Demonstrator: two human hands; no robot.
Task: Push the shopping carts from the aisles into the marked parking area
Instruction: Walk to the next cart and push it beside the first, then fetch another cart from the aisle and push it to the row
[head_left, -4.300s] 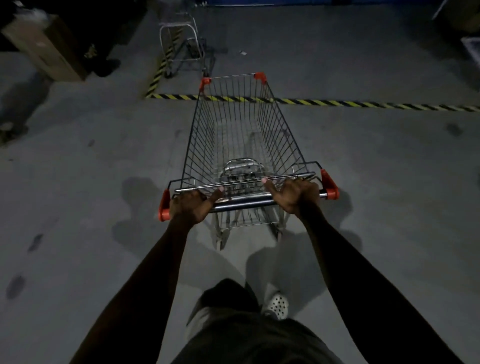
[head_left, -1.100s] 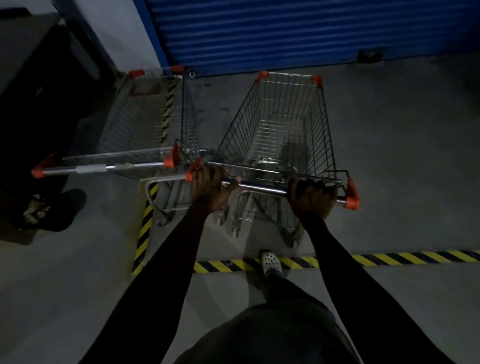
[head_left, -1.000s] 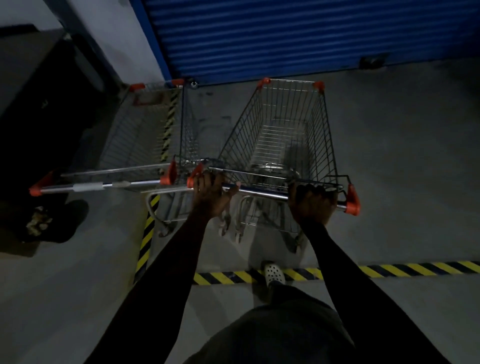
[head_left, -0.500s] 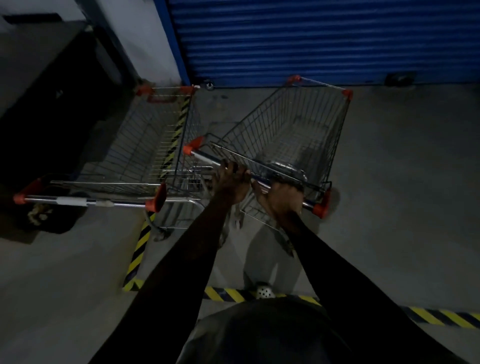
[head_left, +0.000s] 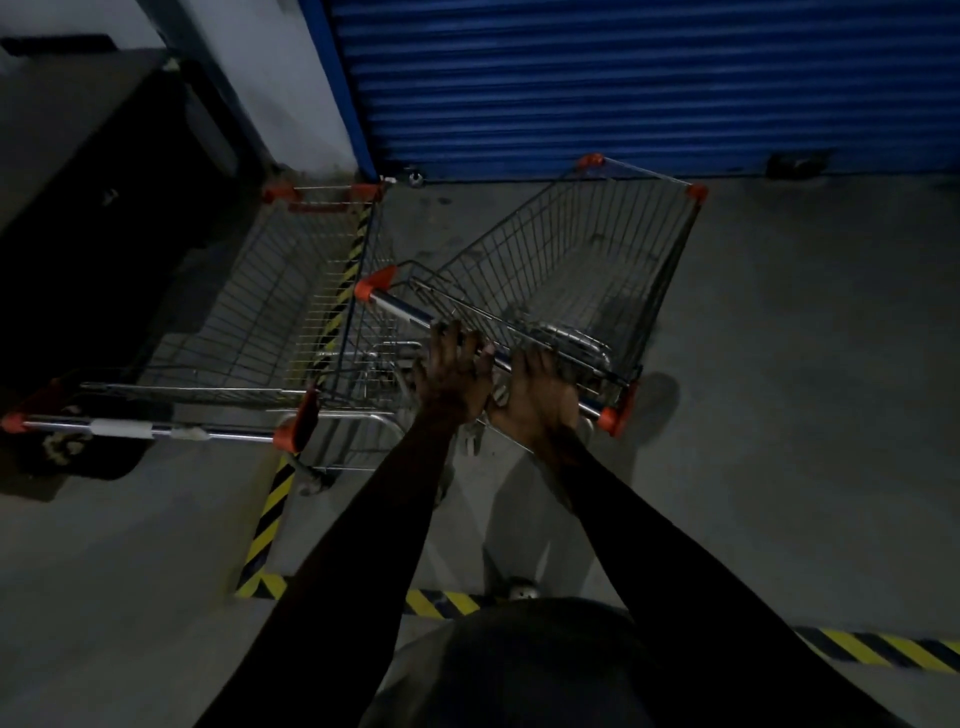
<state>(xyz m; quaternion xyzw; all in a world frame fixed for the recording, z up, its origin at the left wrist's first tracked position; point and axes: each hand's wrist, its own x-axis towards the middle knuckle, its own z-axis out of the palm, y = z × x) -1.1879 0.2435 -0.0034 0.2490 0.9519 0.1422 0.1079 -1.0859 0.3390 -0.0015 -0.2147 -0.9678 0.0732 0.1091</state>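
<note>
cart (head_left: 571, 270) position at inspection: inside the floor area bounded by the striped tape (head_left: 267, 519), nose close to the blue shutter (head_left: 623, 78), body skewed with its front angled to the right. my left hand (head_left: 449, 374) and right hand (head_left: 537, 397) sat side by side, touching, on the handle (head_left: 402, 310), both toward its right end. fingers of each hand were curled over the bar and clamped on it. a second cart (head_left: 249, 322) stood just beside on the left, square to the shutter. the left strip of tape showed through its basket, so it appeared to straddle that line. the two carts were close at the rear corner; whether they touched, i could not tell. assessment: delivery of this cart was nearly done, since it was past the near tape line where my shoe (head_left: 522, 590) stood. outstanding: squaring it up alongside the other cart, letting go, and fetching any carts left in the aisles, none of which were in view.
</note>
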